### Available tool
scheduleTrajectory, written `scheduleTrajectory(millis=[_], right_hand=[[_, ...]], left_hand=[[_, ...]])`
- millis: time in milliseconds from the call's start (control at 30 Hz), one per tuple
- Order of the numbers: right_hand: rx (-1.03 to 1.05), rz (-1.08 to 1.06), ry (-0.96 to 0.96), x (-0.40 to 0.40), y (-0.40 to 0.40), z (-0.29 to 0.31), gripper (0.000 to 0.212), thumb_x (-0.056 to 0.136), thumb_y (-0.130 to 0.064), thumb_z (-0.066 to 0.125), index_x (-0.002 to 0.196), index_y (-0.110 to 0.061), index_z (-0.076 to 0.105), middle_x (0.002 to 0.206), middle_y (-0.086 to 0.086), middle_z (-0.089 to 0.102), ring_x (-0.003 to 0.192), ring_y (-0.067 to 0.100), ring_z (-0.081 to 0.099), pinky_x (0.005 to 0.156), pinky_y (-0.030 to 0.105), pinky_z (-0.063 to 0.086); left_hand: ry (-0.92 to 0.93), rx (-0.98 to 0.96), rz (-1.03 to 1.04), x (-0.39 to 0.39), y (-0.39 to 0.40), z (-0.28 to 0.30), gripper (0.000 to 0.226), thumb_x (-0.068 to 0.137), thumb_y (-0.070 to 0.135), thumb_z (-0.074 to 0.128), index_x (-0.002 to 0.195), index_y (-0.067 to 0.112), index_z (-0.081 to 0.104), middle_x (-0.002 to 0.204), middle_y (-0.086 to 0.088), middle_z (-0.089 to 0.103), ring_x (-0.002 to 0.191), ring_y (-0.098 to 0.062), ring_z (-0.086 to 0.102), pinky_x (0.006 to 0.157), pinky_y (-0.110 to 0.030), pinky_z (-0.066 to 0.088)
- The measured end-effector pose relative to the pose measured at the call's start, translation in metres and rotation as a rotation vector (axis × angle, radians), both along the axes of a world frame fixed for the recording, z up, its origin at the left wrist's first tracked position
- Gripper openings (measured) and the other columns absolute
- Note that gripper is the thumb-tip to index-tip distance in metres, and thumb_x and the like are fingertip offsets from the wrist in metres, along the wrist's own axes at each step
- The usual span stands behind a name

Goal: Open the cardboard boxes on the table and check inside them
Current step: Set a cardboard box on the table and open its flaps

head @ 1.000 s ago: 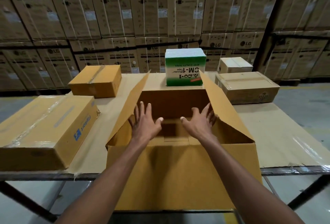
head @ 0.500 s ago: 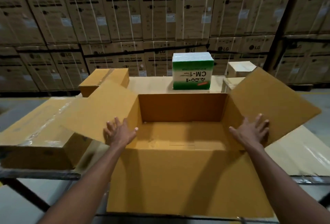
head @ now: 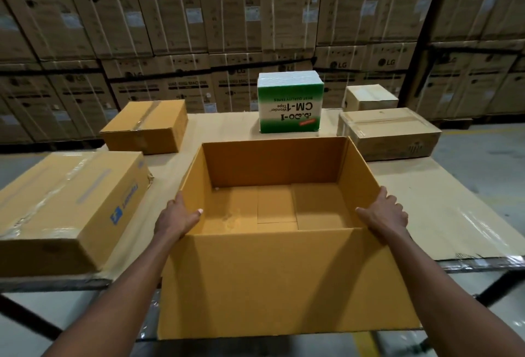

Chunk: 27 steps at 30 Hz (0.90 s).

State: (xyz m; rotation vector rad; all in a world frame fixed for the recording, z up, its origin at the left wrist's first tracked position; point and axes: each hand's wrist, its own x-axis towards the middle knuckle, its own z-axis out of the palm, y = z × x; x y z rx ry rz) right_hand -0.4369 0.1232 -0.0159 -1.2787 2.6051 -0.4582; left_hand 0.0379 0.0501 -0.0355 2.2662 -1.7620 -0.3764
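With its flaps now pushed down outside, the near box [head: 272, 209] shows empty, left hand [head: 177, 216] and right hand [head: 383, 214] grasping its side walls.

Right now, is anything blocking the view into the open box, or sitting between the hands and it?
Nothing visible does. The large open brown cardboard box has its flaps folded down outside; the left hand and right hand grip its side rims directly. Its floor shows bare.
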Motion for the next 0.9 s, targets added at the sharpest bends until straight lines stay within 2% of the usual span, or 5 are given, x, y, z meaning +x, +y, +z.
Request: scheduleTrajectory(millis=[267,367,467,633,900], right_hand=[[0.002,0.007,0.029,0.003,0.006,0.0,0.092,0.087,-0.051,0.066,0.156,-0.017,0.015,0.145,0.019,0.043,0.129,0.039,0.048,0.103,0.051,0.042],[-0.02,0.002,0.041,0.005,0.01,-0.001,0.086,0.089,-0.045,0.064,0.156,-0.016,0.02,0.147,0.02,0.043,0.133,0.04,0.044,0.109,0.053,0.035],[-0.115,0.006,0.098,0.009,0.017,0.0,0.076,0.09,-0.045,0.064,0.153,-0.016,0.032,0.148,0.018,0.042,0.139,0.037,0.037,0.113,0.056,0.025],[-0.229,0.069,0.049,0.017,0.033,0.01,0.07,0.093,-0.045,0.062,0.153,-0.018,0.038,0.156,0.016,0.037,0.145,0.035,0.031,0.117,0.055,0.021],[-0.368,0.172,-0.143,0.036,0.083,0.022,0.059,0.094,-0.037,0.065,0.148,-0.022,0.045,0.151,0.01,0.044,0.136,0.032,0.044,0.111,0.054,0.038]], left_hand=[[0.004,-0.004,-0.022,0.003,0.006,-0.003,0.094,0.092,0.064,0.056,0.162,0.022,0.009,0.16,-0.012,0.034,0.137,-0.038,0.046,0.102,-0.052,0.047],[0.001,-0.048,-0.038,0.002,0.014,-0.005,0.088,0.094,0.061,0.056,0.162,0.021,0.015,0.165,-0.012,0.025,0.148,-0.037,0.031,0.116,-0.054,0.033],[0.014,-0.226,-0.087,-0.003,0.023,-0.002,0.074,0.097,0.05,0.058,0.158,0.018,0.031,0.166,-0.011,0.026,0.153,-0.032,0.02,0.122,-0.055,0.018],[0.082,-0.385,-0.209,-0.032,0.045,0.014,0.06,0.096,0.044,0.062,0.15,0.021,0.046,0.159,-0.008,0.038,0.148,-0.028,0.033,0.121,-0.056,0.024],[0.243,-0.375,-0.284,-0.088,0.097,0.028,0.05,0.096,0.042,0.063,0.143,0.024,0.054,0.157,-0.004,0.041,0.143,-0.027,0.039,0.113,-0.052,0.036]])
